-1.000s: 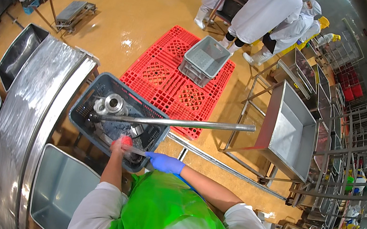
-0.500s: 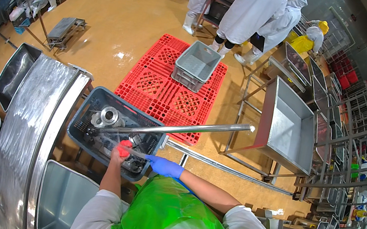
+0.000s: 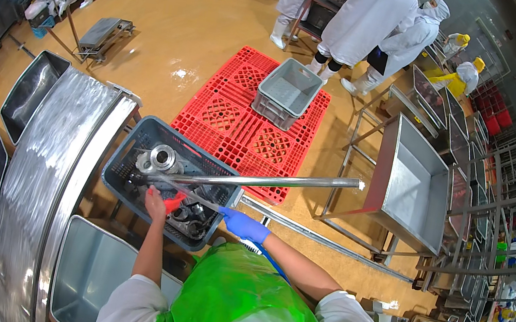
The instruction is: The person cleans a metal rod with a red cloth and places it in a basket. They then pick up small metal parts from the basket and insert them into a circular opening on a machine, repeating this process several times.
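My left hand (image 3: 156, 202), bare, is closed beside a red cloth-like piece (image 3: 174, 202) over a dark grey perforated crate (image 3: 117, 157); its exact kind is unclear. My right hand (image 3: 245, 226), in a blue glove, is closed at the crate's right rim around the end of a blue hose (image 3: 274, 264). From that hand a pale streak (image 3: 196, 198), apparently a water jet, crosses the crate. Inside lie a ring-shaped metal part (image 3: 163, 158) and several smaller metal parts (image 3: 194, 227). A long steel tube (image 3: 289, 182) leans out over the rim to the right.
Beyond the crate, a red pallet (image 3: 245, 138) carries a grey crate (image 3: 289, 94). A shiny steel surface (image 3: 45, 172) stands left, above a steel tub (image 3: 94, 270). To the right is a steel basin on legs (image 3: 414, 182). Several people in white (image 3: 370, 15) stand at the back.
My left hand has moved left and away within the crate with the red piece. The pale streak now points farther up the crate. The whole view has shifted slightly.
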The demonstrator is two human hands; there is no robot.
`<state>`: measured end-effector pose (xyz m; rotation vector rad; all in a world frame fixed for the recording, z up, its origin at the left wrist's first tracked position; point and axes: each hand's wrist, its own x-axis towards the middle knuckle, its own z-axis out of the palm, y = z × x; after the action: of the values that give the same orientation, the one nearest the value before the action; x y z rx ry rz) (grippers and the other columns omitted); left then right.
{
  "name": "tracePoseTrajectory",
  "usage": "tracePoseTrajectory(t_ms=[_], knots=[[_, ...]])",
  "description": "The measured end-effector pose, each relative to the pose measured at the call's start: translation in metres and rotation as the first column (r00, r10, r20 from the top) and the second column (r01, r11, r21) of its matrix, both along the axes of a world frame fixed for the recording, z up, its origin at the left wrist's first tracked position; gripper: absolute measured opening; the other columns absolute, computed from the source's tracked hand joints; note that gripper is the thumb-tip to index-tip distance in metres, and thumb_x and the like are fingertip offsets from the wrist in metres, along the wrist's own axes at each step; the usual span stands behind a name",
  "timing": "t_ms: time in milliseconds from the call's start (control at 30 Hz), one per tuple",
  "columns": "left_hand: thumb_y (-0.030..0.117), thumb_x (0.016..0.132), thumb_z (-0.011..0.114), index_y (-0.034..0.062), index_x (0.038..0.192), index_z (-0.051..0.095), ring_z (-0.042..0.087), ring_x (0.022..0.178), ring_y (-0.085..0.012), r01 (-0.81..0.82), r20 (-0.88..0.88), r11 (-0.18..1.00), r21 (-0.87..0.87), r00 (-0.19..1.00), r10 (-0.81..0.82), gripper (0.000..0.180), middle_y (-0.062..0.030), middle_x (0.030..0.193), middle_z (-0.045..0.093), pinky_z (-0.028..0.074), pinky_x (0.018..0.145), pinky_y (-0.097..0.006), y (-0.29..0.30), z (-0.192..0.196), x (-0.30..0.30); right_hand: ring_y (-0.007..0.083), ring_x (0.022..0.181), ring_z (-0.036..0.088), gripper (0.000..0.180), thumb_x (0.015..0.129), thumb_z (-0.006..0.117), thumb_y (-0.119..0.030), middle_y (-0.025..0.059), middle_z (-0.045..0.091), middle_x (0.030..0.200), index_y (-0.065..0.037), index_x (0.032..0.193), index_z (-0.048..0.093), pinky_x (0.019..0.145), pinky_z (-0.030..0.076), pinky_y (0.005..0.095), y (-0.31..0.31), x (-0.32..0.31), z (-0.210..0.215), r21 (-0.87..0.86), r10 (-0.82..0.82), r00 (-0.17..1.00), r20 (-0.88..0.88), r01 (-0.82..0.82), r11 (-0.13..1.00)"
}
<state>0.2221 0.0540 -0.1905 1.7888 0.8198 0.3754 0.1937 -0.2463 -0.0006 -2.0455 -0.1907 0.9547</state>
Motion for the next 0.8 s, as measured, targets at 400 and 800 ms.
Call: tracePoseTrajectory(t_ms=[400,800], knots=[[0.058,0.079,0.064,0.0010,0.107,0.061,0.063,0.081,-0.0268,0.555,-0.596,0.830,0.064,0.688,-0.414,0.064,-0.0120,0.088,0.065,0.050,0.074,-0.036,0.070,0.074,-0.069,0.0138,0.052,0.048,0.054,0.089,0.041,-0.016,0.0073,0.056,0.075,-0.012,0.143,0.040,0.046,0.041,0.0294,-0.005,0.012,0.021,0.017,-0.107,0.981,-0.160,0.111,0.994],[0.050,0.072,0.070,0.0087,0.135,0.047,0.049,0.120,-0.0411,0.615,-0.781,0.787,0.043,0.513,-0.358,0.079,-0.0230,0.133,0.048,0.040,0.102,-0.045,0.063,-0.042,-0.110,0.0109,0.042,0.040,0.055,0.088,0.041,-0.015,0.0026,0.049,0.065,-0.010,0.143,0.039,0.039,0.035,0.0292,0.002,0.010,0.025,0.025,-0.082,0.982,-0.172,0.088,0.996]])
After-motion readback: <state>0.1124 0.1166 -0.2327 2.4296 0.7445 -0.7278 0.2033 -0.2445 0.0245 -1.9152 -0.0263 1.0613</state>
